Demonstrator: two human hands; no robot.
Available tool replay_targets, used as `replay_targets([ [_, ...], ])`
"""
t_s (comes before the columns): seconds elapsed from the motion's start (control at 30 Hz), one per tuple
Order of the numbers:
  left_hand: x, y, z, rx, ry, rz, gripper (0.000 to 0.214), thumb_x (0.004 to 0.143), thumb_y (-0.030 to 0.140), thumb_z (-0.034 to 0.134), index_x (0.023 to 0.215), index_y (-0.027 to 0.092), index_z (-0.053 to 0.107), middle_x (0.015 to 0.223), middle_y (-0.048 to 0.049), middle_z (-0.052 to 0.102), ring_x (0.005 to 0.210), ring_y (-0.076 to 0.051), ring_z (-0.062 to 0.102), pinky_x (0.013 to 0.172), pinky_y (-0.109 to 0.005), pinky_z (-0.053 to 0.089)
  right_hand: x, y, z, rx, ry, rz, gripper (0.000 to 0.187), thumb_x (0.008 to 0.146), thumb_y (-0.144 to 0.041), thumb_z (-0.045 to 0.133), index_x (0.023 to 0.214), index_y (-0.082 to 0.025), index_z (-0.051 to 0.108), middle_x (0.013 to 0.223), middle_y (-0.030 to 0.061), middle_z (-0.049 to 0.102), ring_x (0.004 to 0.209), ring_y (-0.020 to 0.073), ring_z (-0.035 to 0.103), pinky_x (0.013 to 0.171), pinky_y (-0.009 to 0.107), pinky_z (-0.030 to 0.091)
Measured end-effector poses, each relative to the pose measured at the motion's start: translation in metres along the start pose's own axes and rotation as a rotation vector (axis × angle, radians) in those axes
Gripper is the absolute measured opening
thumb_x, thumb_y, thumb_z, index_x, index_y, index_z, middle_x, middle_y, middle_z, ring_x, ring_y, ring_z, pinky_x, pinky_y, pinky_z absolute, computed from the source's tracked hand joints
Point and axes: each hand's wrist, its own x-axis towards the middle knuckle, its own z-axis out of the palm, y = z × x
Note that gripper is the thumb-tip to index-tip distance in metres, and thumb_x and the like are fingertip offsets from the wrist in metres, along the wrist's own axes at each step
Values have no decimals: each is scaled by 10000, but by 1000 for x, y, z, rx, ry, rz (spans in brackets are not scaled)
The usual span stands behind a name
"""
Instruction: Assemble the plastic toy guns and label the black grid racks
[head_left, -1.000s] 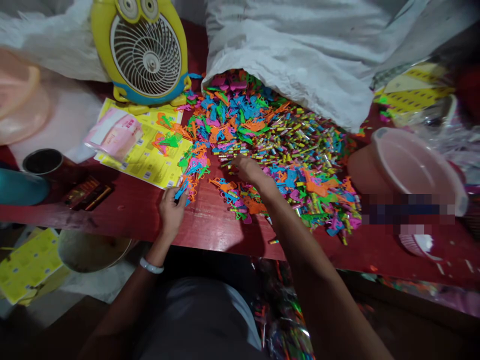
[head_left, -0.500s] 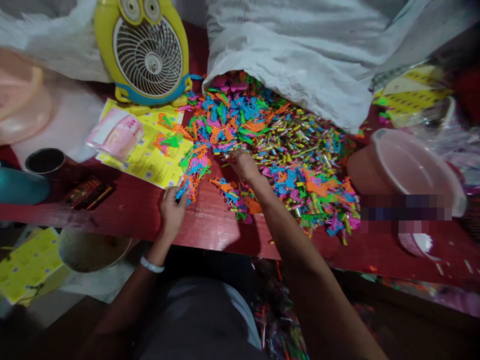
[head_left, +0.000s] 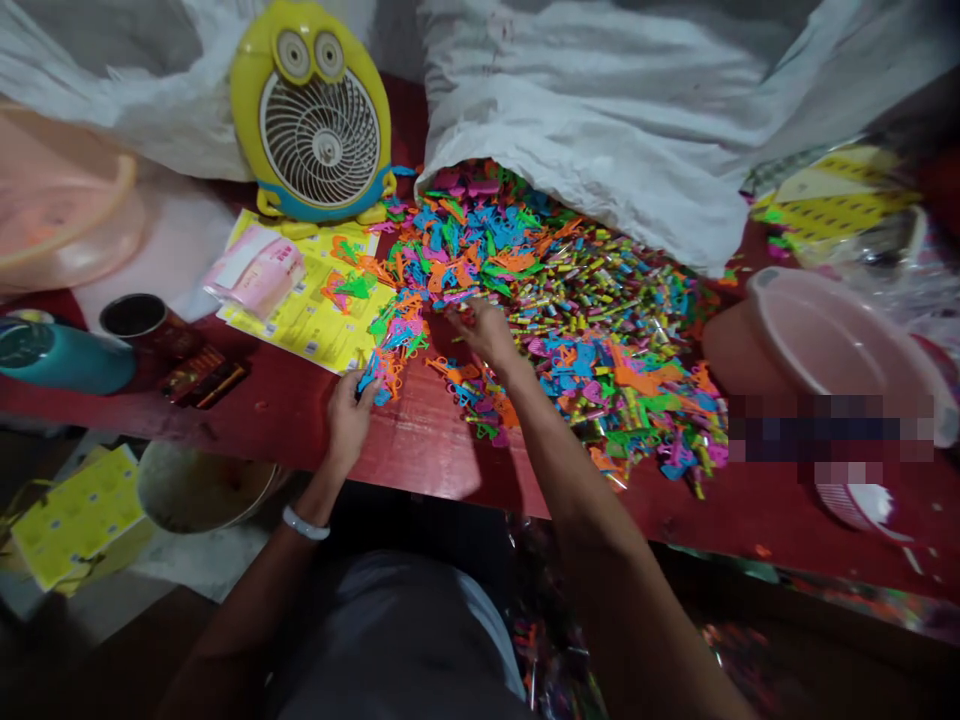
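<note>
My left hand (head_left: 351, 415) is at the near left end of the loose toys, its thumb and fingers closed around a small blue plastic toy piece (head_left: 365, 383). Small orange, pink and green plastic toy guns (head_left: 391, 360) lie just beyond its fingertips. Farther right, my right hand (head_left: 484, 330) reaches to the edge of the heap, fingers curled down and pinched. What they hold is too small to make out. Around it spread shiny little wrapped tubes (head_left: 592, 280) and more colourful toy guns (head_left: 570, 360).
A white woven sack (head_left: 585, 140) lies open behind the heap. A yellow fan (head_left: 322, 140), a pink tissue pack (head_left: 259, 270), yellow printed sheets (head_left: 315, 325), a teal bottle (head_left: 71, 358) and a dark cup (head_left: 139, 320) stand left. A pink tub (head_left: 750, 335) stands right on the red table (head_left: 427, 440).
The view has shifted slightly, so the fan and cup appear farther right. My right fingers have drawn slightly back from the tubes. The left hand stays almost in place.
</note>
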Motion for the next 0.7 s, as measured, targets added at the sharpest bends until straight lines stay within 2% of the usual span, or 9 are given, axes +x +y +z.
replay_targets([
  [0.07, -7, 10, -1, -176, -67, -111, 312, 791, 414, 765, 997, 189, 699, 923, -31, 726, 855, -182, 666, 824, -319, 534, -34, -13, 5, 369, 97, 44, 340, 912, -468, 673, 1081, -175, 710, 936, 75, 741, 831, 229, 686, 796, 362, 553],
  [0.13, -17, 21, 0, -287, -110, -210, 353, 752, 425, 797, 984, 176, 702, 906, -37, 744, 817, -185, 679, 765, -314, 549, -75, -27, 13, 680, 94, 89, 398, 859, -560, 713, 1045, -208, 707, 870, 34, 730, 761, 202, 677, 739, 343, 562],
  [0.23, -36, 37, 4, -324, -154, -286, 373, 730, 443, 819, 953, 170, 699, 883, -46, 758, 754, -183, 684, 660, -291, 545, -137, -48, 27, 871, 84, 134, 379, 806, -542, 781, 1019, -234, 728, 971, 40, 753, 866, 197, 689, 799, 340, 567],
  [0.33, -52, 47, 10, -314, -189, -283, 365, 735, 436, 826, 949, 176, 685, 887, -38, 755, 751, -175, 682, 653, -285, 553, -181, -61, 34, 964, 67, 233, 323, 811, -505, 790, 984, -237, 737, 979, 46, 753, 851, 190, 683, 776, 334, 564],
  [0.43, -63, 50, 16, -269, -206, -264, 332, 737, 415, 831, 917, 182, 676, 827, -8, 728, 737, -157, 661, 692, -282, 552, -204, -65, 36, 1059, 75, 362, 374, 757, -530, 827, 954, -230, 724, 841, 24, 725, 683, 163, 635, 641, 305, 537],
  [0.53, -71, 48, 21, -234, -221, -242, 296, 744, 389, 828, 909, 191, 683, 831, 2, 721, 760, -152, 653, 743, -280, 541, -214, -65, 37, 1147, 88, 474, 443, 694, -531, 870, 961, -223, 696, 692, -25, 659, 543, 126, 547, 542, 277, 486],
  [0.6, -75, 47, 26, -248, -254, -247, 289, 753, 378, 821, 930, 197, 683, 866, -2, 724, 791, -155, 654, 759, -280, 536, -217, -65, 38, 1168, 116, 492, 426, 689, -506, 871, 936, -220, 675, 679, -33, 646, 533, 121, 539, 529, 270, 481],
  [0.7, -82, 47, 32, -257, -343, -271, 321, 771, 413, 804, 963, 197, 664, 900, -13, 713, 812, -162, 645, 759, -289, 534, -219, -63, 42, 1088, 224, 418, 311, 761, -456, 802, 908, -225, 655, 734, -13, 669, 597, 146, 602, 579, 287, 525],
])
